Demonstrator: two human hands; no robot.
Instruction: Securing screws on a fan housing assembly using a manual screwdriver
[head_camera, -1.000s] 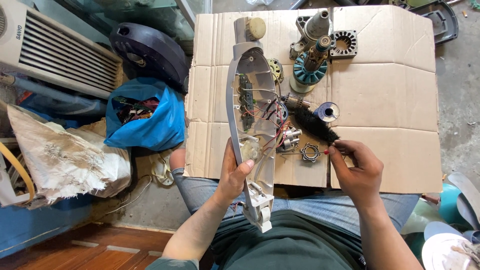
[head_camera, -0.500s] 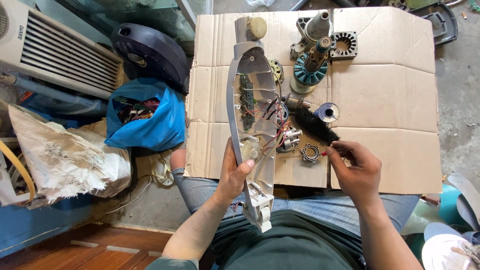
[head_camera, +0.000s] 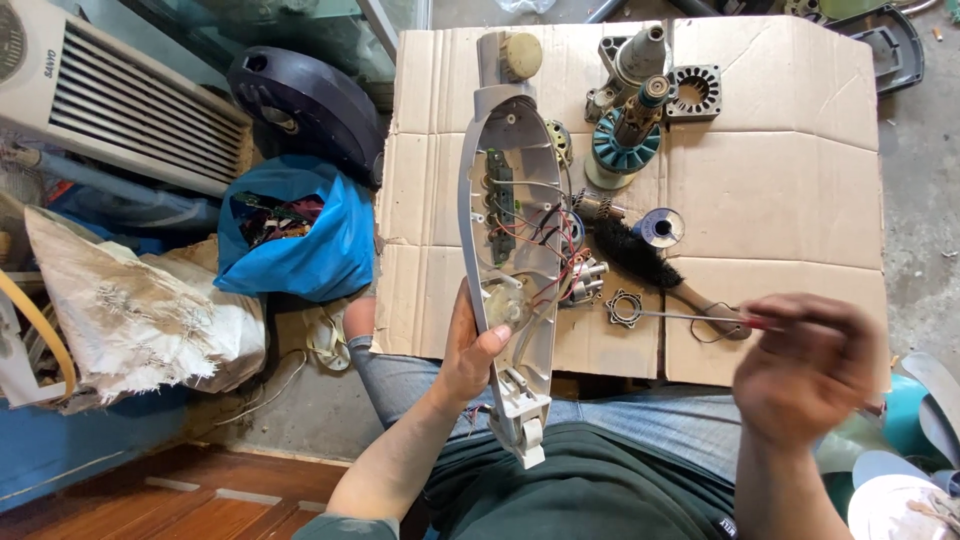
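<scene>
Head camera looks steeply down, close above cardboard (head_camera: 780, 190).

The left hand (head_camera: 468, 352) reaches up from a bare forearm, its grip closed, thumb pressing inward. The right hand (head_camera: 805, 365) is motion-blurred, fingers curled in a pinching grip, wrist below it.

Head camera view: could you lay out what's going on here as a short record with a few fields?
Left hand: left hand grips the long grey plastic housing, open side up, wires and a circuit board showing inside
Right hand: right hand, blurred, holds a thin screwdriver with its tip near a small metal ring
Surface: flattened cardboard
Nearby parts: black brush, teal wound motor core
Off to the side: blue bag
</scene>
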